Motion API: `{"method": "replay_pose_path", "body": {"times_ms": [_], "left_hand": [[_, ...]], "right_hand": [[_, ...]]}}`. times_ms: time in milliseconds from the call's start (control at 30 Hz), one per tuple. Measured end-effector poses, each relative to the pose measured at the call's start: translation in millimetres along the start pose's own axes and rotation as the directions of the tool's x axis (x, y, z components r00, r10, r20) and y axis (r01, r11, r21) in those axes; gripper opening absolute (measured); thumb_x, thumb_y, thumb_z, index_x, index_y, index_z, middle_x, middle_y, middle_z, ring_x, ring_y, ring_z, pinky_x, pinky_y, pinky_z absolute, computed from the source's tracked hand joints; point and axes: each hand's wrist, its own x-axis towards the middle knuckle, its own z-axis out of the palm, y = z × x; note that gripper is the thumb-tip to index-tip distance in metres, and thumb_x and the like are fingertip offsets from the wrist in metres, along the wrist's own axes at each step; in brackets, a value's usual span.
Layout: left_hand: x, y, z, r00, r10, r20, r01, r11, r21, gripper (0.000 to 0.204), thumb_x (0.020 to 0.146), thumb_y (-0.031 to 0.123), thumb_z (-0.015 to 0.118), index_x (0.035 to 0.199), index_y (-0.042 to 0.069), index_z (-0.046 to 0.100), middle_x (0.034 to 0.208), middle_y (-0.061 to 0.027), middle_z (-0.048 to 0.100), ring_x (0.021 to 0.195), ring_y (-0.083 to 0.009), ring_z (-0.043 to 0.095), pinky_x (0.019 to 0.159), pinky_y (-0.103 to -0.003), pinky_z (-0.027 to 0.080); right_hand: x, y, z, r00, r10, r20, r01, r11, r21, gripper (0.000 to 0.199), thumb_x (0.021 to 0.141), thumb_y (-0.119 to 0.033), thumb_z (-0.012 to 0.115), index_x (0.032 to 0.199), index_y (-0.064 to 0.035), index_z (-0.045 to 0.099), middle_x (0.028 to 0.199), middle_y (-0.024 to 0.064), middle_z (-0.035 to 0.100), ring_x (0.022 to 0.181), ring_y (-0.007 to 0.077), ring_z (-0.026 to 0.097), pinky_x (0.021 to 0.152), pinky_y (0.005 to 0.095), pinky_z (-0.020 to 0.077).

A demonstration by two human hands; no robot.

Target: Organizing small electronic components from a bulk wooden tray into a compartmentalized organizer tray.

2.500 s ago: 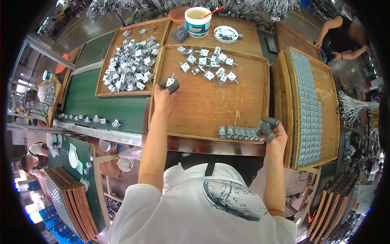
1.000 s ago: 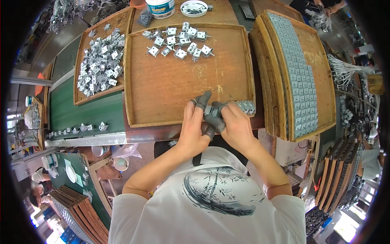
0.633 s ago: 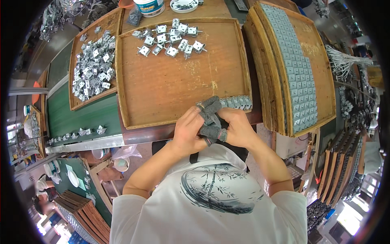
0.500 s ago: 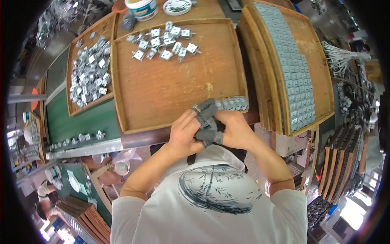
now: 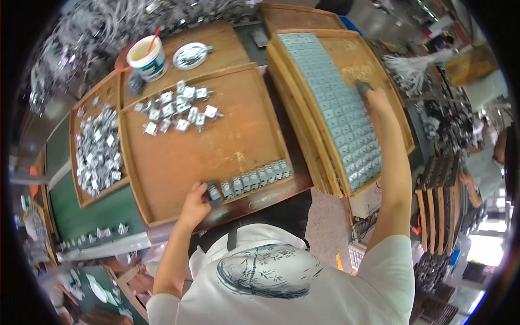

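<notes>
Hands have parted: right hand (image 5: 374,97) now reaches onto the stacked tray (image 5: 390,81) of grey parts (image 5: 336,103), grip unclear; left hand (image 5: 196,201) pinches the end of the component row (image 5: 254,179) in the wooden tray (image 5: 216,146).

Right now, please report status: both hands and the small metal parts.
Left hand at the near row of metal parts, fingers on its left end. Right hand stretched over the filled tray. Nothing between.

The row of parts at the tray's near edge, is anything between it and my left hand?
Nothing visible. The left hand is at the row of parts, its fingers at the left end piece, with only bare tray around.
</notes>
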Motion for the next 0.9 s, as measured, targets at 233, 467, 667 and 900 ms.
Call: {"method": "replay_pose_path", "body": {"times_ms": [233, 467, 667, 900], "left_hand": [[12.8, 14.6, 23.2, 0.999, 0.047, 0.023, -0.046, 0.999, -0.024, 0.054, 0.077, -0.008, 0.057, 0.129, 0.006, 0.056, 0.120, -0.0159, 0.047, 0.111, -0.0319, 0.054, 0.095, -0.037, 0.049], [-72.8, 27.6, -53.0, 0.830, 0.167, -0.532, 0.116, 0.881, 0.459, 0.048, 0.071, -0.006, 0.058, 0.117, 0.005, 0.060, 0.118, -0.0190, 0.051, 0.109, -0.0389, 0.054, 0.092, -0.043, 0.049], [-143.1, -24.8, -164.9, 0.252, -0.379, -0.890, 0.876, 0.480, 0.044, 0.037, 0.081, 0.022, 0.061, 0.114, 0.006, 0.056, 0.104, -0.0235, 0.068, 0.101, -0.0379, 0.064, 0.082, -0.048, 0.050], [-157.9, -120.8, -166.0, 0.217, -0.533, -0.818, 0.521, 0.772, -0.365, 0.028, 0.084, 0.020, 0.057, 0.108, 0.005, 0.063, 0.093, -0.0169, 0.070, 0.079, -0.0272, 0.069, 0.060, -0.038, 0.050]], "right_hand": [[56.3, 26.1, -23.5, 0.977, -0.068, 0.204, 0.119, 0.962, -0.247, 0.040, 0.086, -0.032, 0.070, 0.113, -0.0023, 0.071, 0.097, 0.0020, 0.068, 0.086, 0.0114, 0.060, 0.071, 0.0272, 0.0461], [96.1, 37.7, -50.4, 0.987, 0.040, 0.154, 0.007, 0.957, -0.290, 0.051, 0.088, -0.037, 0.071, 0.124, -0.0011, 0.062, 0.112, 0.0094, 0.066, 0.106, 0.0197, 0.062, 0.085, 0.0284, 0.0495], [77.5, 24.7, -31.2, 0.946, -0.311, 0.089, 0.254, 0.884, 0.393, 0.050, 0.096, -0.029, 0.064, 0.137, -0.0052, 0.051, 0.133, 0.0134, 0.054, 0.116, 0.0292, 0.060, 0.093, 0.0377, 0.0513], [-134.2, -33.6, 99.5, 0.894, -0.401, 0.199, 0.261, 0.828, 0.497, 0.034, 0.092, -0.010, 0.064, 0.125, -0.0024, 0.059, 0.114, 0.0091, 0.065, 0.096, 0.0165, 0.065, 0.073, 0.0266, 0.0564]]}}
